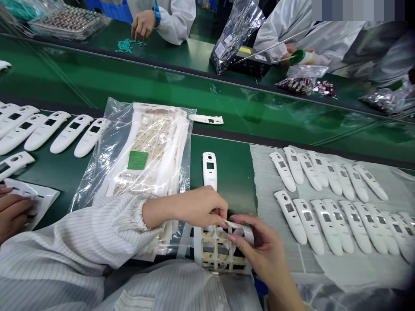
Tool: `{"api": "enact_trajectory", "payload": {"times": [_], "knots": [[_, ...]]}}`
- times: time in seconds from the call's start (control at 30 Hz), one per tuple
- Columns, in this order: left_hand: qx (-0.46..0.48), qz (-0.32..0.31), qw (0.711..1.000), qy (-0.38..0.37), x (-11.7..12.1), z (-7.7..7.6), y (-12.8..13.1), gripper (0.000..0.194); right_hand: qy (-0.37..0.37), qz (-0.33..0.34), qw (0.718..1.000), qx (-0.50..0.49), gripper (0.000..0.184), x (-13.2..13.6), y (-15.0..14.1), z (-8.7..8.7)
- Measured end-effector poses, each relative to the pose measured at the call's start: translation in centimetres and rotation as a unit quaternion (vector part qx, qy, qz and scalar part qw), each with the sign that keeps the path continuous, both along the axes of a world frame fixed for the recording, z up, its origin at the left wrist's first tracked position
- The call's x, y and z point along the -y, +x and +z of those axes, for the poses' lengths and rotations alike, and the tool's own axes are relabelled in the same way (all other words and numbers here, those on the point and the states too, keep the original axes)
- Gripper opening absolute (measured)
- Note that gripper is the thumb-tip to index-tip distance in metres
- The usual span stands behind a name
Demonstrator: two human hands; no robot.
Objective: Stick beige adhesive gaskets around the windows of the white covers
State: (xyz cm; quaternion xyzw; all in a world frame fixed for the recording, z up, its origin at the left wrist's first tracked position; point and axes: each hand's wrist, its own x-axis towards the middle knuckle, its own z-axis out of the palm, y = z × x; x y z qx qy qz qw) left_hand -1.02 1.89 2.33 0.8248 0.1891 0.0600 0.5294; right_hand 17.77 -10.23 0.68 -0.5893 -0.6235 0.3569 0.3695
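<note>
My right hand (264, 248) holds a sheet of adhesive stickers (223, 255) in front of my body, thumb on its face and fingers behind. The sheet has tan and dark cut-outs in rows, and its upper right part curls back. Across from the left reaches my left hand (201, 207), its thumb and forefinger pinched on the sheet's curled edge; whether a single sticker is between them cannot be made out. Just beyond my left hand lies a white thermometer-like housing (210, 169) with a small dark window, its lower end hidden by the hand.
Left of my hands lies a clear bag (155, 151) of sticker sheets. White housings (324, 220) line up in two rows on a pale mat (264, 181) at right; others (71, 131) lie at left. Another person's hand (13, 211) is at far left. Co-workers sit beyond the green divider (181, 90).
</note>
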Motion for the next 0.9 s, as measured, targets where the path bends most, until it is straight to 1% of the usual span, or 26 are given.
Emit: {"api": "enact_trajectory", "payload": {"times": [0.03,0.07,0.17,0.23,0.3,0.37,0.57,0.7,0.9], "knots": [[0.002,-0.002,1.0,0.0,0.02,-0.02,0.02,0.009,0.013,0.002,1.0,0.014,0.024,0.04,-0.08,0.1],[0.004,-0.005,1.0,0.0,0.03,-0.03,0.03,0.009,0.025,0.007,0.999,0.027,0.023,0.06,-0.18,0.17],[0.009,-0.018,1.0,-0.004,-0.03,-0.05,0.03,0.012,0.052,0.022,0.997,0.052,0.013,0.0,-0.43,0.19],[0.013,-0.029,0.999,-0.009,-0.11,-0.07,0.0,0.015,0.062,0.028,0.996,0.062,0.01,-0.05,-0.43,0.08],[0.015,-0.039,0.999,-0.014,-0.17,-0.13,-0.03,0.016,0.068,0.031,0.995,0.068,0.011,-0.02,-0.28,-0.05],[0.013,-0.042,0.999,-0.017,-0.18,-0.24,-0.05,0.012,0.072,0.033,0.994,0.073,0.012,0.1,-0.09,-0.13],[0.007,-0.019,1.0,0.003,0.01,-0.56,0.03,0.012,0.079,0.046,0.992,0.085,0.012,0.27,0.02,0.05],[0.01,-0.017,1.0,0.015,0.07,-0.41,0.05,0.01,0.088,0.045,0.991,0.092,0.021,0.11,-0.36,0.42],[0.023,-0.022,0.999,0.028,0.15,-0.42,-0.04,0.017,0.108,0.031,0.989,0.097,0.021,0.06,-0.77,0.55]]}}
